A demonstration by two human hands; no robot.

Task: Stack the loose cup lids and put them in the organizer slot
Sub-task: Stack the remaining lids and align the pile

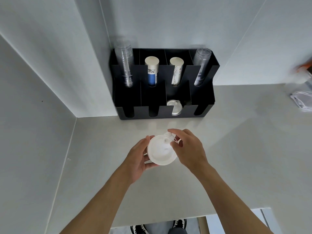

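From the head camera, the left hand (139, 159) cups a stack of white cup lids (161, 152) from below and the side, fingers curled round its rim, holding it just above the pale grey counter (236, 141). The right hand (187, 149) comes in from the right, thumb and fingertips pinched on what looks like another lid or the sip spout at the stack's far edge; blur hides which. The black organizer (162, 85) stands straight ahead against the wall, well apart from both hands. Its front slot third from the left already holds white lids (174, 107), so the move is likely forward and slightly right, nearer the right hand. The lids look thin, matte, round and rigid. Clear and paper cup stacks fill the rear slots.
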